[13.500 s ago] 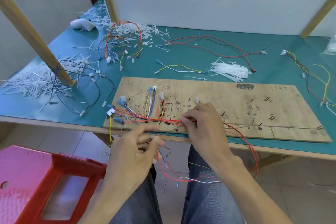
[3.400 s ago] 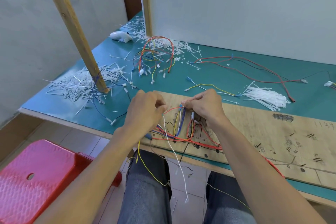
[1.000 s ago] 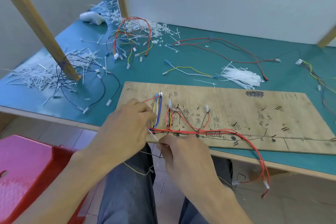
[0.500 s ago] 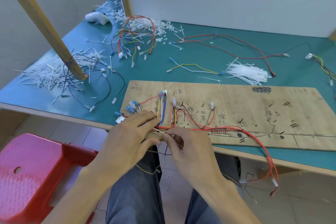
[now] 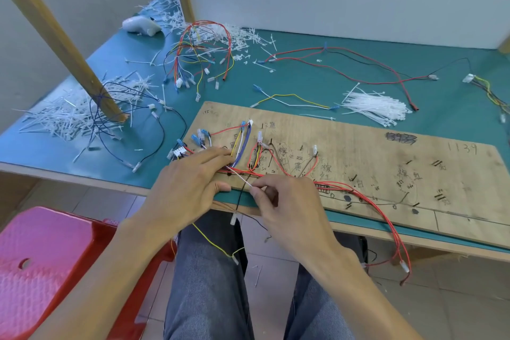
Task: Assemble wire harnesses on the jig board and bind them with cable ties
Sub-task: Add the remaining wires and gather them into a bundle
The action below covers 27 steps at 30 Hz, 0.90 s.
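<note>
- One cable tie [image 5: 240, 178] in play: slants off the near left part of the jig board [image 5: 358, 146], from the wire bundle [image 5: 276, 172] toward the table edge. Presumably goes round the red wires to bind them at that spot (the loop itself hides under fingers, so cannot tell).
- Pinched at its free end by the right hand [image 5: 287, 207], thumb and forefinger closed on the tail. Reads as a pull to cinch, hence the grip at the very tip.
- Pressed down just left of that by the left hand [image 5: 190, 190], fingers straight and flat on the wires, grasping nothing. Likely keeps the bundle against the board while the tie tightens.
- Routed along the board's drawn lines: red, yellow, blue and white leads, with connectors up at the branch ends. Loose ends hang off the near edge over the lap, so probably more binding to do.
- Kept within reach beyond the board: a heap of fresh ties [image 5: 375, 108] on the green table mat [image 5: 303, 86].
- Farther back and left: finished harnesses [image 5: 201, 55] and trimmed tie offcuts [image 5: 69, 119] around a slanted wooden post [image 5: 55, 36], apparently set well apart from the working area.
- Low on the left, beside the knees: a red stool [image 5: 41, 270].
</note>
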Available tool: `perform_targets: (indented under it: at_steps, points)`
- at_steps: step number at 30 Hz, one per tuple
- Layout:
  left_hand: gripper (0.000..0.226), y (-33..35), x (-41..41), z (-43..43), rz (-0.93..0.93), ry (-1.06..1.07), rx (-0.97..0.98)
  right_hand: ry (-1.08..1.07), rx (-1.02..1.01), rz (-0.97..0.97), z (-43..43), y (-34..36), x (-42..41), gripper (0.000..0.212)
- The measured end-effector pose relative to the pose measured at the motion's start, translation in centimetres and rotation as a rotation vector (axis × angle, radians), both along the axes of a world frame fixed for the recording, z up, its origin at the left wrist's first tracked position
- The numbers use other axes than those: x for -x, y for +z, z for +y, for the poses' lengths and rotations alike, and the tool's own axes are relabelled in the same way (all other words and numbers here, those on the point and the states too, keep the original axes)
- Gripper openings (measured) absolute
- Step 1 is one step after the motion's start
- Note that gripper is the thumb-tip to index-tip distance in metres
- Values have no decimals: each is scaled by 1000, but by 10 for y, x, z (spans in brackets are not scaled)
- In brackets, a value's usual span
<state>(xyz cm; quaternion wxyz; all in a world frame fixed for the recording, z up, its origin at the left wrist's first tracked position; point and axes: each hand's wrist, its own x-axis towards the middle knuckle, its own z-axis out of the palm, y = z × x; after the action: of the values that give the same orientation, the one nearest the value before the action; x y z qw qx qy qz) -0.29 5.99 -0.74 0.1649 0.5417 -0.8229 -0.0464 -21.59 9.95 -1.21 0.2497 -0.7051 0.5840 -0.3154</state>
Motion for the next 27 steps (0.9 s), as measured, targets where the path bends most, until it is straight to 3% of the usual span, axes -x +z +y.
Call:
perform_targets:
  at_steps: [4,9,11,19,27]
  points:
    - [52,-5,1,3,-4,-45,55,-36,-36,87,3,4,17,9]
    - [46,-20,-2,4,-12,-34,56,-122,-88,57,14,6,39,7]
    - [42,-28,-4,4,-20,-96,139,-168,-109,30,17,6,49,6]
    - [46,-33,-6,13,-236,-111,262,-356,-118,-10,20,14,82,9]
    - [96,-23,2,34,-376,-21,191,-377,-68,164,19,27,96,13]
